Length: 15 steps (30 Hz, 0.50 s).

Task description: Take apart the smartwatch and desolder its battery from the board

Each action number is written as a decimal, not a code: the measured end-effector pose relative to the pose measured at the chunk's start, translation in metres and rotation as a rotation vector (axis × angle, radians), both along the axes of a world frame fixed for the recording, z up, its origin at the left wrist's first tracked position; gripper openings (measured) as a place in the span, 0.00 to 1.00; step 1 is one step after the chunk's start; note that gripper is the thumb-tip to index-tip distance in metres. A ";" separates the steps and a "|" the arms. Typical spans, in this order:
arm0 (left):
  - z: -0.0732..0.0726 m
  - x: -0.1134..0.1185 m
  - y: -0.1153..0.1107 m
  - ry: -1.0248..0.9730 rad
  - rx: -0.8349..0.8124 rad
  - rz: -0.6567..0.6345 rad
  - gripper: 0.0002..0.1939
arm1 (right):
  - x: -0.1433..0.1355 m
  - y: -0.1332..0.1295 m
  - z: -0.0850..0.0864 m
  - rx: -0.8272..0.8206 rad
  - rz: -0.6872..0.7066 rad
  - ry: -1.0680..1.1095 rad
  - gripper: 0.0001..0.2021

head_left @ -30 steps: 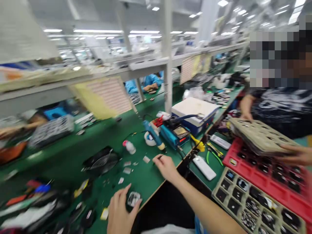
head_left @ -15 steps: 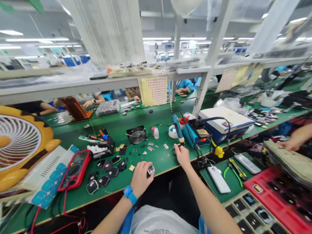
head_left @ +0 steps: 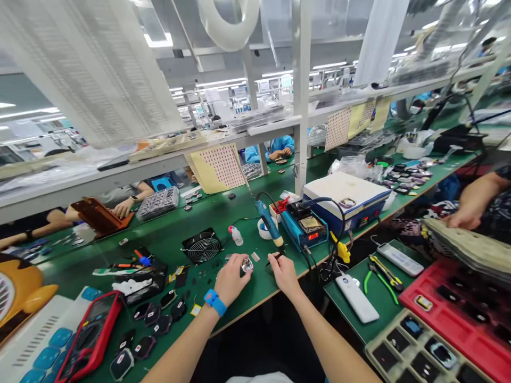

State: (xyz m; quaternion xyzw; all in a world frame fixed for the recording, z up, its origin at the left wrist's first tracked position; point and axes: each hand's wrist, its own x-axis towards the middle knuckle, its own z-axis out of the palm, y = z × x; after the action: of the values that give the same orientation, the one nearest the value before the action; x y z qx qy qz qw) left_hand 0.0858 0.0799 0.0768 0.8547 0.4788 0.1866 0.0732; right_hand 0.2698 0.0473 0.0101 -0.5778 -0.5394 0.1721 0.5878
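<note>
Between the thumb and fingers of my left hand point(head_left: 233, 279) is a small silvery watch-like case point(head_left: 246, 265), held just over the green mat point(head_left: 259, 282). A blue band circles my left wrist. My right hand point(head_left: 282, 270) pinches a thin dark tool, partly hidden by the fingers, to the right of the case. Just beyond my right hand stands a blue-handled soldering iron point(head_left: 269, 222), tip down. A small pale strip point(head_left: 255, 257) lies between my two hands.
Dark watch parts point(head_left: 163, 324), a black fan point(head_left: 202, 246) and a red multimeter point(head_left: 90, 338) are to the left. A soldering station point(head_left: 305, 226) and white-topped box point(head_left: 345, 191) stand right. Another person's hand holds a beige tray point(head_left: 463, 247) at far right.
The view has turned to the right. My left hand has moved with the case further in over the mat, nearer the small strips. My right hand still holds the dark tool.
</note>
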 end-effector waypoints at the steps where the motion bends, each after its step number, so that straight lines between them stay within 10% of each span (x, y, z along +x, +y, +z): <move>1: 0.000 0.005 0.007 0.012 -0.014 0.005 0.16 | 0.001 0.000 0.001 0.002 0.003 0.010 0.28; 9: -0.001 0.031 0.050 0.041 -0.144 0.091 0.18 | 0.008 0.001 0.001 -0.022 0.033 0.047 0.25; 15: 0.006 0.002 -0.039 -0.084 -0.473 0.071 0.16 | 0.012 -0.003 -0.004 -0.047 0.078 0.025 0.24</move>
State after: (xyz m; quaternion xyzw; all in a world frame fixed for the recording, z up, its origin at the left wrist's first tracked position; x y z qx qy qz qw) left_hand 0.0883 0.0408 0.0831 0.7879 0.5355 0.1073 0.2846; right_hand 0.2818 0.0439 0.0062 -0.5678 -0.5500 0.2146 0.5737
